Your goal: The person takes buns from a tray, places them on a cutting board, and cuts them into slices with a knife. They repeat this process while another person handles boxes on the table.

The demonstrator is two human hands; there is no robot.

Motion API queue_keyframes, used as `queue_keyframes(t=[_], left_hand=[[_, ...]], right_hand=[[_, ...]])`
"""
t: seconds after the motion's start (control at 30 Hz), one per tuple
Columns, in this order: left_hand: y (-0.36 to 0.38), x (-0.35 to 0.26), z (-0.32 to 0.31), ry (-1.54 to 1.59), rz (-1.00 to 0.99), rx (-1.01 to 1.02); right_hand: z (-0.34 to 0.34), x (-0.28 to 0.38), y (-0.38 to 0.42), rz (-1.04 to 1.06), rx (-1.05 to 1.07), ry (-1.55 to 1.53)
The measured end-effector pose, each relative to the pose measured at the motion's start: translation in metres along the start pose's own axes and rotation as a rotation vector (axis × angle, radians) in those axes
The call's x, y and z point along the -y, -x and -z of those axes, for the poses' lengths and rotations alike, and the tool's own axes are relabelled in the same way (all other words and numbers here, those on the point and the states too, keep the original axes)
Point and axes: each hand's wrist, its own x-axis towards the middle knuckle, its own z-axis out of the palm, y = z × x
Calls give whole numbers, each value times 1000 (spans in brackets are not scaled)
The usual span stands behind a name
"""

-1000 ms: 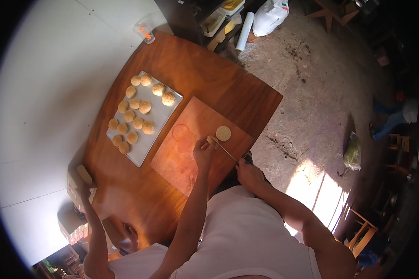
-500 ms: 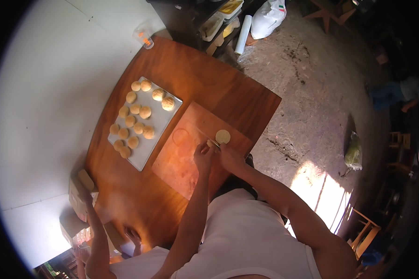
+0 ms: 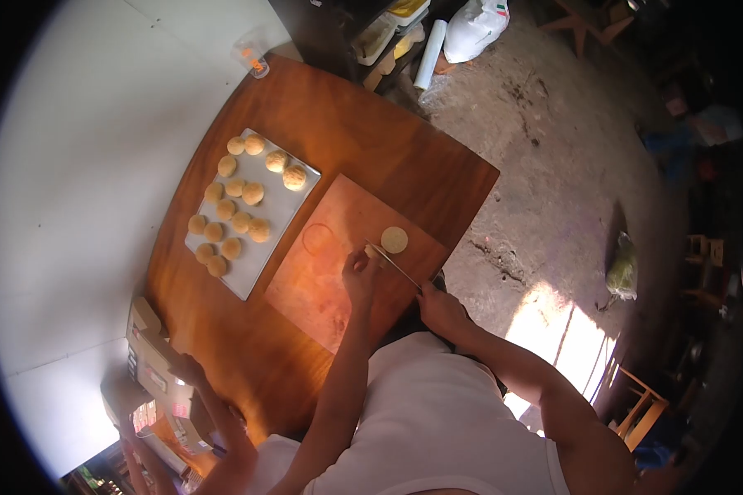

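My right hand (image 3: pixel 443 311) is closed round the handle of a knife (image 3: pixel 400 269), whose blade slants up and left across the reddish cutting board (image 3: pixel 305 289). The blade lies against a small pale piece of bread (image 3: pixel 372 251). My left hand (image 3: pixel 358 271) pinches that piece at its left side, and the fingers partly hide it. A pale round slice of bread (image 3: pixel 395 240) lies flat on the board, just right of the blade. An orange-red ring (image 3: pixel 317 239) marks the board further left.
A metal tray (image 3: pixel 282 223) with several round bread rolls (image 3: pixel 253 193) lies left of the board on the wooden table (image 3: pixel 371 124). A clear cup (image 3: pixel 257 66) stands at the far corner. At lower left, another person's arm (image 3: pixel 223 412) is beside cardboard boxes (image 3: pixel 158 367).
My right hand has drawn back down and right, showing more of the blade. My left hand stays at the bread piece. The other person's arms and a cardboard box have shifted at lower left.
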Motion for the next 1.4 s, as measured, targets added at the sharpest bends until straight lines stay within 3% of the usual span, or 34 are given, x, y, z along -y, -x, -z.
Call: queue_keyframes(t=[0.17,0.37,0.5,0.57,0.63,0.97,1.07,1.2,1.27,1.4], left_hand=[[-6,16,2,4,-31,3],[-11,19,1,-14,-25,-9],[-3,8,-1,73,33,-40],[-2,2,-3,136,68,-4],[-5,8,-2,111,43,-3],[-17,34,-2,-26,-86,-52],[-19,35,-2,-28,-41,-63],[-16,29,-3,12,-9,-61],[-12,22,-5,19,-19,-60],[-8,13,-6,8,-24,-53]], right_hand=[[-22,19,-57,153,-145,42],[-24,34,-86,184,-232,-13],[-13,15,-40,176,-209,40],[-5,1,-18,45,-49,47],[-4,-7,-8,34,-35,70],[-17,37,-82,162,-182,42],[-21,37,-90,163,-183,54],[-15,11,-52,184,-200,39],[-7,0,-28,62,-71,72],[-1,-4,-14,37,-51,121]])
